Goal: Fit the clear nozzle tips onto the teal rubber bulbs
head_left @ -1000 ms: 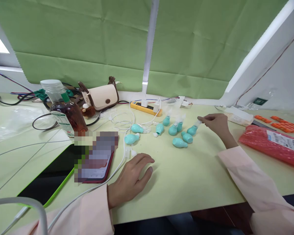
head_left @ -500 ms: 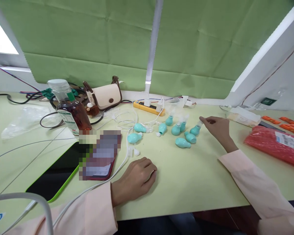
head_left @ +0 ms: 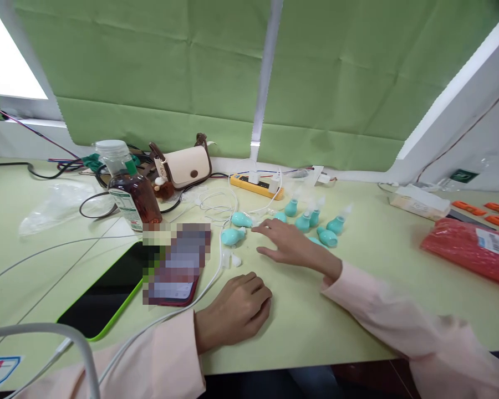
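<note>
My left hand (head_left: pixel 238 308) rests on the table near its front edge, fingers curled in, with nothing visible in it. My right hand (head_left: pixel 289 244) reaches across with thumb and fingers apart and holds nothing. Its fingertips are beside a turquoise bulb (head_left: pixel 233 236) lying on its side and a white nozzle piece. Another turquoise bulb (head_left: pixel 242 219) lies just behind. Several turquoise bulbs with clear tips, one of them a standing bulb (head_left: pixel 336 224), are grouped beyond my right wrist; my hand partly hides some. A small white tip (head_left: pixel 236 260) lies in front.
On the left are a green-edged phone (head_left: pixel 108 291), a red-cased phone (head_left: pixel 181 266), a bottle (head_left: pixel 135 199) and white cables. A handbag (head_left: pixel 189 166) and yellow power strip (head_left: pixel 255 187) stand behind. A red package (head_left: pixel 461 244) lies right.
My right hand has left the clear tip of the rightmost bulb, moved left and spread its fingers. That bulb stands on the table. My left hand stays curled in place; the view has shifted slightly.
</note>
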`<state>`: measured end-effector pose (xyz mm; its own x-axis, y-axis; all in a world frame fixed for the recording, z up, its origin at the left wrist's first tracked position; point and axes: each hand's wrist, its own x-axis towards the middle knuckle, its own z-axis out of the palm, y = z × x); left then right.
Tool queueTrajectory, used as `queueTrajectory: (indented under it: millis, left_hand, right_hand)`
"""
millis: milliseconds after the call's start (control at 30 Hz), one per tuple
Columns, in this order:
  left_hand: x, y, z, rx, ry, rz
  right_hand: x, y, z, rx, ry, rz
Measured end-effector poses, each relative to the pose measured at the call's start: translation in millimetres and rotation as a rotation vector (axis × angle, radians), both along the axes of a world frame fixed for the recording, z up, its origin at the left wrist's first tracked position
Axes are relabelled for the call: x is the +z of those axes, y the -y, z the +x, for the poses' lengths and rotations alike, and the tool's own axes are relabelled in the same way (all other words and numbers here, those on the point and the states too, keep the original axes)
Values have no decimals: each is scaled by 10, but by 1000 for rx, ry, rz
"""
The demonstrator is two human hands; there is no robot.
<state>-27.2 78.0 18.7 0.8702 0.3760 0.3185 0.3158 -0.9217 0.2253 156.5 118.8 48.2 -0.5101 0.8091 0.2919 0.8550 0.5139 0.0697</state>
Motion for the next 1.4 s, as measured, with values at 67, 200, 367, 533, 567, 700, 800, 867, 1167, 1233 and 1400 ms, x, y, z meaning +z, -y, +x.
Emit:
queueTrajectory:
  millis: [67, 200, 367, 533, 567, 700, 800, 867, 1167, 1233, 1400]
  left_hand:
    - [-4, 1, -1, -8, -3, 6]
    - [-13, 2, -1, -24, 20, 16]
    - [-16, 0, -4, -16, 28, 46]
    - [-27, 0, -7, 59, 18, 110]
    - [-33, 0, -7, 66, 15, 115]
    - [-62, 2, -7, 50, 11, 130]
    - [-77, 5, -5, 38, 46, 156]
    - [-80, 7, -5, 34, 85, 161]
    - [7, 9, -11, 304, 609, -648]
    - [40, -9, 6, 326, 761, -980]
    - [76, -42, 53, 227, 914, -1386]
  right_hand:
    - [-62, -95, -164, -70, 90, -54]
    - [-118, -257, -307, -80, 68, -60]
    - [-193, -361, -349, -28, 17, -60]
    - [-208, -337, -331, -76, -33, 17]
    - [-199, -312, -342, -50, -54, 27]
    - [-176, -186, -474, 169, -129, -24]
    - [-182, -131, -598, 189, -88, -72]
    - [-174, -121, -637, 178, -64, -88]
    - [108, -1, -121, 183, -751, -369]
    - [54, 82, -9, 198, -930, -506]
    - [-214, 291, 2, 260, -1010, -520]
